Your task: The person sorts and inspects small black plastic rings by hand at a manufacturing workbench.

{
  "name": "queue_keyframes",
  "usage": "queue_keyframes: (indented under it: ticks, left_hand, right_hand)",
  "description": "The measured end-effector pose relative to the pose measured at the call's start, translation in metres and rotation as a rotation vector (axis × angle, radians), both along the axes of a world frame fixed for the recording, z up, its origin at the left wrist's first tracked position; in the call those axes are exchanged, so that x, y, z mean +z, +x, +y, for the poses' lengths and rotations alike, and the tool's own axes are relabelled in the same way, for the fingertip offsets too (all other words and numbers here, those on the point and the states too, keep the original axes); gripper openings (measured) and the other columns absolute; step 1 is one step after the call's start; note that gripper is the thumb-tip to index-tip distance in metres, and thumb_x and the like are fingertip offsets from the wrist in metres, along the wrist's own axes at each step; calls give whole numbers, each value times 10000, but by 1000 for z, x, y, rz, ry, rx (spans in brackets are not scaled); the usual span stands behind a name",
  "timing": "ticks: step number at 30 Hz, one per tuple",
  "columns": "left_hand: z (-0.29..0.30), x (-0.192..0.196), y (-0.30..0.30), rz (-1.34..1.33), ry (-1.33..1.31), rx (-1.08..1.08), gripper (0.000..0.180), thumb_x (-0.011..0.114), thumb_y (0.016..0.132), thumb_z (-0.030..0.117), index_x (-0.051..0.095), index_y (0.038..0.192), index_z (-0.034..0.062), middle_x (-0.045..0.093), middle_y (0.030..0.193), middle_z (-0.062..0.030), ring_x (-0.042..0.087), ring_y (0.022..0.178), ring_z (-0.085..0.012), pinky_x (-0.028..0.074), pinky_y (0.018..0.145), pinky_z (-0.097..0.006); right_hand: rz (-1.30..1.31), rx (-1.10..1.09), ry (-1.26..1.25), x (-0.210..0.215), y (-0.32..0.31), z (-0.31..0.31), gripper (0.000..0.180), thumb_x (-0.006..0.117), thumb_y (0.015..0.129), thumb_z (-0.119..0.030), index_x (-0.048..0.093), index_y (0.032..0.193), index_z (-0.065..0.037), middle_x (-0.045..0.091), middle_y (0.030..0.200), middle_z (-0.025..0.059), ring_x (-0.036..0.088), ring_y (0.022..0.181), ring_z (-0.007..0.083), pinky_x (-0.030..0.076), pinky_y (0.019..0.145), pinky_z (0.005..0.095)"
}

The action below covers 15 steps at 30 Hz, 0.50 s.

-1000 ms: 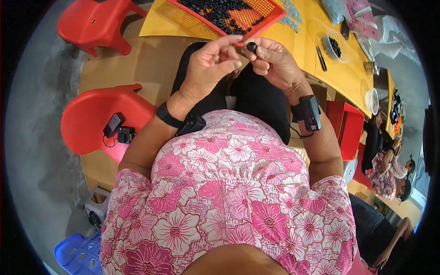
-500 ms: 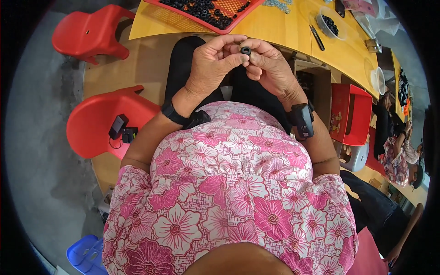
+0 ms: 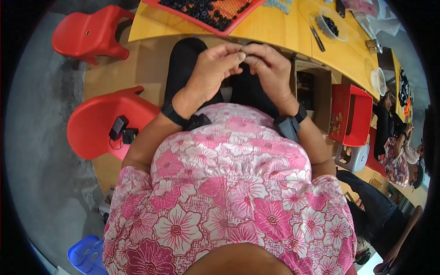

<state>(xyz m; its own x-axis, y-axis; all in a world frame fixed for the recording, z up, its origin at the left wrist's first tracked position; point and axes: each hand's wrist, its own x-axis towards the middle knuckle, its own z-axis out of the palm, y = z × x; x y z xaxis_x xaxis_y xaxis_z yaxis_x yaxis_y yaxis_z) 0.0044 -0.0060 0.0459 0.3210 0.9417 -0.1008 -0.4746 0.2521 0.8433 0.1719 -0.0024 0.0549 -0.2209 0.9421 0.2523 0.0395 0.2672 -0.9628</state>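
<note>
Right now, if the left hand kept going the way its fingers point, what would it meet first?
The left hand points toward the right hand, whose fingers already touch it at the tips. So the right hand comes first; anything pinched between them is hidden.

Head camera looks steeply down, close over the lap; table edge (image 3: pixel 275 34) seemingly ahead.

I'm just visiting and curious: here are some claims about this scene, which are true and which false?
1. Both hands meet in front of the person, fingertips together. True: the left hand and right hand touch above the lap.
2. The red tray lies on the floor. False: it sits on the yellow table.
3. A small dark device lies on the red chair to the person's left. True.
4. The person wears a plain blue shirt. False: it is a pink floral top.
5. Both wrists are bare. False: each carries a dark band.
</note>
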Motion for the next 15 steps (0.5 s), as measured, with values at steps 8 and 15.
queue_keyframes:
  ticks: [8,15]
  left_hand:
    - [2,-30,-11,-192,-193,-46,109,575,915,136,559,992,60,614,930,-36,580,769,-78,503,743,-254]
    - [5,-49,-17,-113,-209,-104,86,556,922,124,551,976,57,600,949,-41,564,795,-81,508,769,-258]
  right_hand:
    - [392,-149,-540,-9,22,34,249,519,904,-47,559,1130,50,585,833,53,500,606,86,430,572,215]
    - [137,-378,-500,-46,102,133,223,567,852,-119,638,1016,15,581,720,44,542,634,114,439,572,245]
